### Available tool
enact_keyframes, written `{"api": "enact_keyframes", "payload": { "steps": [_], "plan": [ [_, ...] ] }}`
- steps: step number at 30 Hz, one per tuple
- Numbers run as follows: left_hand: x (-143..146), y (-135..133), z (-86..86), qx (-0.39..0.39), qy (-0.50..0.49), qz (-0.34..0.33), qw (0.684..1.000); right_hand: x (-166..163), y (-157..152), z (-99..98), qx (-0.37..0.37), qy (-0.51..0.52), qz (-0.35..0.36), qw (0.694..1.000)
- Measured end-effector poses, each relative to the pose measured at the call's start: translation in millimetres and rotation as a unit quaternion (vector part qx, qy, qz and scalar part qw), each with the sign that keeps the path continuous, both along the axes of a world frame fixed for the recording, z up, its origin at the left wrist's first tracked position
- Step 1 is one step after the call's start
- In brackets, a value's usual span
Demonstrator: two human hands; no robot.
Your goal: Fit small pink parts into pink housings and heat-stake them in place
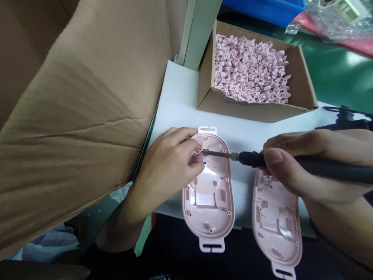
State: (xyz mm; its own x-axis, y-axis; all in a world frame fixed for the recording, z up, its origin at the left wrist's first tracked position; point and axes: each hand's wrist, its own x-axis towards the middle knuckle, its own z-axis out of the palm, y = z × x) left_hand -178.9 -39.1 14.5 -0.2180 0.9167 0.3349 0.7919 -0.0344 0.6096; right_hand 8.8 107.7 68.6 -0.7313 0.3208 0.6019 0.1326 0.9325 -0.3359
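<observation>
The left hand (167, 165) sits on the upper end of a pale pink moulded plastic housing shell (208, 210), its fingers (186, 146) curled and drawn narrowly together inside the shell's rim; anything they pinch is hidden behind them. The right hand (291, 167) holds a soldering iron (250, 158) like a pen, fingers and thumb closed around its black handle, the forearm cut off by the right edge. The iron's thin metal tip crosses the shell and ends at the left fingertips, where any contact is hard to make out. A second pink housing shell (276, 233) lies just right of the first, partly under the right hand, on a white foam sheet (180, 93). Beyond stands a cardboard box (256, 111) heaped with small pink moulded parts (250, 70); a large cardboard flap (72, 116) fills the left.
</observation>
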Motion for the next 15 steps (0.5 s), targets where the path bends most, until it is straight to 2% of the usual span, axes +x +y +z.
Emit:
{"api": "enact_keyframes", "payload": {
  "steps": [15],
  "plan": [
    [-0.1, -0.6, 0.5, 0.0, 0.002, -0.001, 1.0, 0.3, 3.0, 1.4, 0.011, -0.011, 0.007, 1.0]
  ]
}}
